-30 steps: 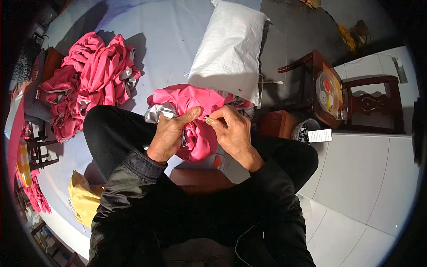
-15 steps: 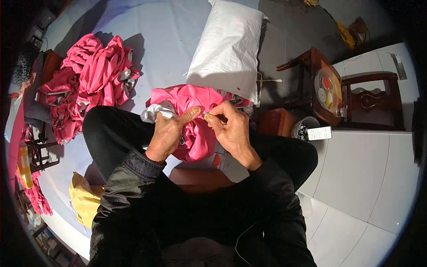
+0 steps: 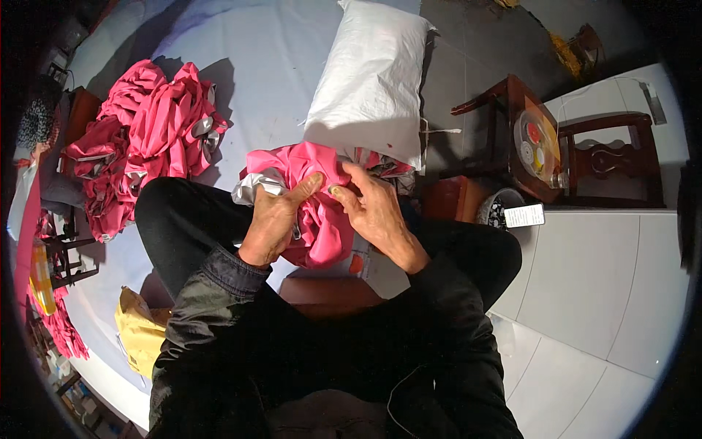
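Between my knees lies a bunched pink cloth [image 3: 322,234] with a silvery-grey underside. My left hand [image 3: 276,217] is closed on its left part, thumb laid across the top and the other fingers hidden beneath the folds. At the cloth's right side my right hand [image 3: 373,212] grips it too, with the thumb bent inward and the index finger along the fabric. The two thumb tips are close together. Whether anything small sits under the right fingers cannot be made out.
A full white sack [image 3: 369,73] lies just beyond the cloth. To the left is a heap of pink cloth [image 3: 164,128], with a yellow bag [image 3: 139,329] nearer me. On the right stand a wooden chair [image 3: 614,157], a low table with a round divided tray [image 3: 537,143], and a patterned bin [image 3: 497,208].
My right hand has gone from a fingertip pinch near the left thumb to a flatter grip on the cloth, its index finger stretched further forward. The left hand keeps its place.
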Demonstrator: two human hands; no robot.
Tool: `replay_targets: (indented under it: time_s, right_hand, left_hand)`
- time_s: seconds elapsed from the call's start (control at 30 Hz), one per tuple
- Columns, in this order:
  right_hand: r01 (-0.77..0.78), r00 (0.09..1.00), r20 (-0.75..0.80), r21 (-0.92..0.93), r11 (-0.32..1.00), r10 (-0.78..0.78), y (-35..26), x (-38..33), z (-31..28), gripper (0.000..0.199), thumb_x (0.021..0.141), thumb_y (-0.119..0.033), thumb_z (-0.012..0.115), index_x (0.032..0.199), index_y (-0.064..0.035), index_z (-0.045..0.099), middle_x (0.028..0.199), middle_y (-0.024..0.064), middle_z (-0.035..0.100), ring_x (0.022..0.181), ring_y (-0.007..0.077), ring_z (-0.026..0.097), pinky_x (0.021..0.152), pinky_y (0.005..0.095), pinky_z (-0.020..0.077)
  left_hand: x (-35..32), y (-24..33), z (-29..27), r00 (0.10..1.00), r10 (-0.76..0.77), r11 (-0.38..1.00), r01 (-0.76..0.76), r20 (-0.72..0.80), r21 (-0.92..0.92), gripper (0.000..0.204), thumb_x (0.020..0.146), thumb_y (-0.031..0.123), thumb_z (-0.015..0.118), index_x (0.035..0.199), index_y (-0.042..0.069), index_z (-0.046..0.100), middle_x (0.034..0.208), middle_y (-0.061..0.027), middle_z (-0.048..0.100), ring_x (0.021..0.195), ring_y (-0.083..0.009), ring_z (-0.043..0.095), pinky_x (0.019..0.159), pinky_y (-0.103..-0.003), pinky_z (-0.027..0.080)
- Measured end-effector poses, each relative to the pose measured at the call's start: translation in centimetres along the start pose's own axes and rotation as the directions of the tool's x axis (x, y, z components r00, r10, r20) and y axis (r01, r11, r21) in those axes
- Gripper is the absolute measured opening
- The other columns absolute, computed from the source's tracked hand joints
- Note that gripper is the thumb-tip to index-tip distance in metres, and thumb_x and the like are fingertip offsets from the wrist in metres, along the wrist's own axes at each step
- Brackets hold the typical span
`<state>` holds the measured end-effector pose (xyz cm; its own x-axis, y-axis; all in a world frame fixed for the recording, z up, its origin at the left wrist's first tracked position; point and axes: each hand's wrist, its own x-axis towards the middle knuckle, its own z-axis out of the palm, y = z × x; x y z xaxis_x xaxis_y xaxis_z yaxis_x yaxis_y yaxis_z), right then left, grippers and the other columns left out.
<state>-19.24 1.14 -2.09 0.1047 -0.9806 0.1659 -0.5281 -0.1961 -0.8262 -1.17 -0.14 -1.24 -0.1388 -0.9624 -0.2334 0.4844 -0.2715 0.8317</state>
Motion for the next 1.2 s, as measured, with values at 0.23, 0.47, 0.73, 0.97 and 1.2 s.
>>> replay_targets:
  time_s: [0.23,0.47,0.73,0.97,1.2]
  right_hand:
    - [0.004,0.997,0.078,-0.057,0.998,0.0,0.5,0.2,-0.7,0.026,0.089,-0.018,0.075,0.096,0.001,0.059,0.076,0.022,0.068,0.068,0.0337,0.07,0.059,0.042,0.0538]
    - [-0.07,0.997,0.032,-0.063,0.996,0.072,0.9,0.0,-0.5,0.025,0.086,-0.012,0.078,0.084,0.0027,0.058,0.072,0.0165,0.069,0.062,0.0202,0.068,0.055,0.0328,0.0522]
    - [-0.169,0.982,0.095,0.084,0.982,0.161,1.4,-0.2,0.3,0.022,0.085,-0.014,0.078,0.085,0.001,0.061,0.075,0.0161,0.071,0.066,0.0281,0.072,0.056,0.0378,0.0539]
    - [0.006,0.999,0.042,0.035,0.999,-0.007,0.6,-0.5,0.5,0.015,0.087,-0.008,0.073,0.085,0.0022,0.062,0.076,0.0144,0.072,0.066,0.0244,0.072,0.056,0.0361,0.0533]
    - [0.094,0.995,0.034,-0.023,0.995,-0.093,0.4,-1.3,1.0,0.015,0.088,-0.007,0.07,0.085,-0.0002,0.057,0.074,0.0177,0.067,0.066,0.0348,0.069,0.055,0.0418,0.0505]
  left_hand:
    - [-0.1,-0.2,0.0,1.0,0.003,0.997,-0.004,0.015,0.076,0.014,0.093,0.001,0.071,0.105,-0.003,0.068,0.101,-0.0076,0.072,0.09,-0.0132,0.069,0.083,-0.029,0.057]
    - [-0.3,0.5,0.4,0.992,-0.081,0.984,0.065,0.093,0.164,0.021,0.087,-0.003,0.074,0.104,0.0,0.063,0.098,-0.0085,0.07,0.086,-0.0157,0.069,0.079,-0.032,0.057]
    - [-0.5,0.3,0.4,0.995,-0.08,0.926,0.051,0.063,0.374,0.026,0.08,0.0,0.08,0.099,0.002,0.064,0.088,-0.0029,0.067,0.076,-0.0117,0.064,0.066,-0.029,0.052]
    - [0.1,-1.0,-0.8,0.997,-0.055,0.799,0.016,0.046,0.601,0.02,0.078,0.003,0.08,0.09,0.001,0.065,0.078,-0.0005,0.064,0.068,-0.0083,0.057,0.057,-0.028,0.046]
    - [0.8,-3.4,-2.8,0.995,-0.072,0.658,-0.002,0.066,0.753,0.014,0.084,0.0,0.072,0.096,0.001,0.065,0.086,-0.001,0.067,0.076,-0.009,0.06,0.063,-0.029,0.05]
